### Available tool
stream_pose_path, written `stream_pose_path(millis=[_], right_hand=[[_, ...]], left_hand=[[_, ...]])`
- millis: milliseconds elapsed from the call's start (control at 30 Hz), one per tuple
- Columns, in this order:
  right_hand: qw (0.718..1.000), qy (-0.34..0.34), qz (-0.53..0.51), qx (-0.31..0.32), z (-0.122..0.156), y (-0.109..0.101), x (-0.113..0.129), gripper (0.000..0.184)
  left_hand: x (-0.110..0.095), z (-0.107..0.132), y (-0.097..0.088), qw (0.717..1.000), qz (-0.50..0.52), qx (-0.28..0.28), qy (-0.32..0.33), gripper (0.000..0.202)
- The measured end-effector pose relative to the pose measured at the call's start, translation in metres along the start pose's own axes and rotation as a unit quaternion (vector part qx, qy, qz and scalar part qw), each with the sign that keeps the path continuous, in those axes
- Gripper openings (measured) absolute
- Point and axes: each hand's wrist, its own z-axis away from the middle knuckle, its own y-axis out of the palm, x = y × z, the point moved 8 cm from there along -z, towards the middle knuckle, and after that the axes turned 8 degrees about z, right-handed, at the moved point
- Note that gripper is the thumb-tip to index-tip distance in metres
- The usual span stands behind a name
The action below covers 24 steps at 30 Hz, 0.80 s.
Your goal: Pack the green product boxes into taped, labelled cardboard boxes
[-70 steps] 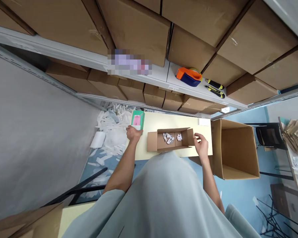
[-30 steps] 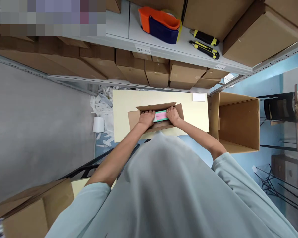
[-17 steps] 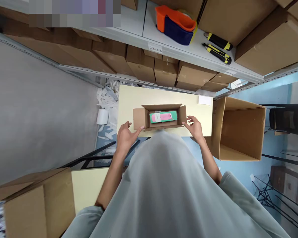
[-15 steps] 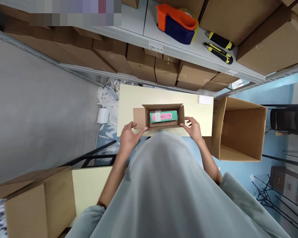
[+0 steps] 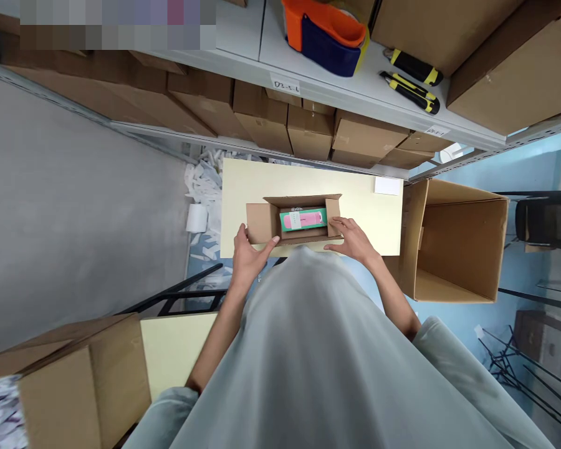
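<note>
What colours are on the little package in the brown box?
The package is mostly green and pink, seen in the head view.

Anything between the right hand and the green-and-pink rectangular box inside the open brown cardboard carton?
Yes: the brown cardboard end flap on the carton's right side. The right hand's fingers appear to touch it, and it seems to overlap the green-and-pink rectangular box's right end. Nothing visible stands over the rest.

Matt brown cardboard forms the open carton (image 5: 302,201) at centre; the green-and-pink box (image 5: 303,219) inside looks smooth. Across the top, the shelf (image 5: 243,34) looks like painted metal, the orange-and-navy tape dispenser (image 5: 330,47) plastic.
</note>
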Motion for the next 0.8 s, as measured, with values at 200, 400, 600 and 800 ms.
stream_pose_path(millis=[200,400,600,800], right_hand=[[0.999,-0.007,0.013,-0.043,0.004,-0.009,0.01,0.061],[0.994,0.089,0.06,-0.027,0.01,-0.005,0.001,0.047],[0.989,0.126,0.073,0.009,0.017,0.023,-0.014,0.056],[0.99,0.123,0.055,-0.028,0.03,0.04,-0.01,0.057]], left_hand=[[-0.041,0.016,-0.002,0.998,-0.015,-0.008,0.054,0.049],[-0.036,0.02,0.007,1.0,0.006,-0.008,-0.011,0.044],[-0.027,0.029,0.021,1.0,-0.014,0.01,-0.01,0.058],[-0.008,0.047,0.021,0.999,0.041,0.016,-0.033,0.069]])
